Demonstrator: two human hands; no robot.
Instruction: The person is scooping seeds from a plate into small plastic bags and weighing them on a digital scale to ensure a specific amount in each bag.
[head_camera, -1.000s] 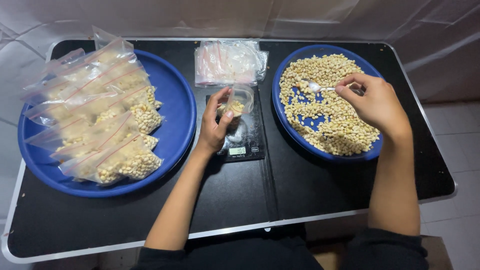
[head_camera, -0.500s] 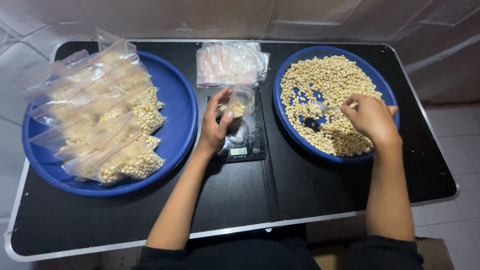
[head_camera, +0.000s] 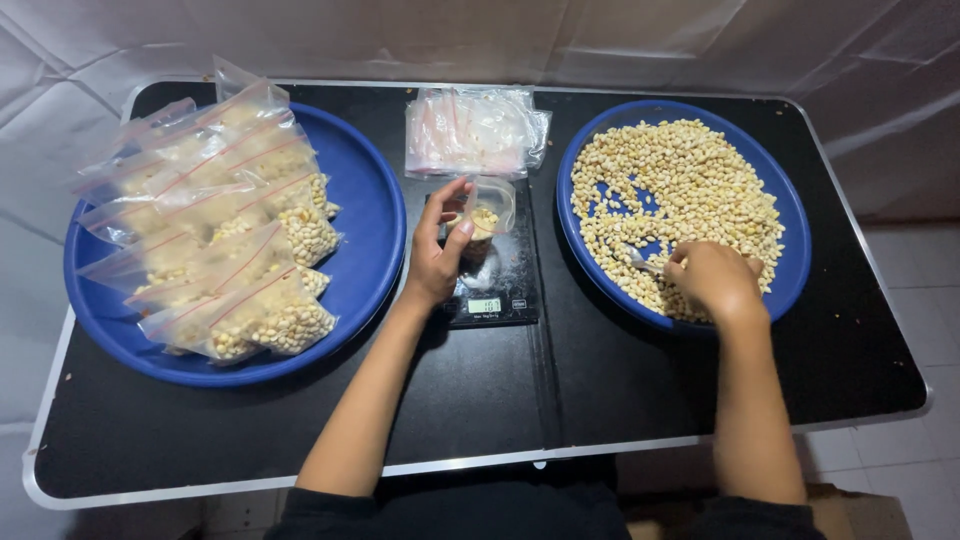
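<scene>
My left hand (head_camera: 440, 255) holds open a small clear zip bag (head_camera: 486, 212) that stands on a black digital kitchen scale (head_camera: 495, 290); a few pale beans lie inside the bag. My right hand (head_camera: 715, 280) grips a metal spoon (head_camera: 640, 262) and digs it into the pale beans (head_camera: 680, 180) in the blue round tray on the right (head_camera: 790, 215). The spoon's bowl points left, low among the beans near the tray's front.
A second blue tray (head_camera: 370, 220) on the left carries several filled zip bags of beans (head_camera: 235, 250). A stack of empty clear zip bags (head_camera: 475, 130) lies behind the scale. All rests on a black folding table (head_camera: 480, 410) with a metal edge, white sheeting behind.
My right hand with the spoon has come from the far side of the right tray down toward its near edge. My left hand has stayed on the bag.
</scene>
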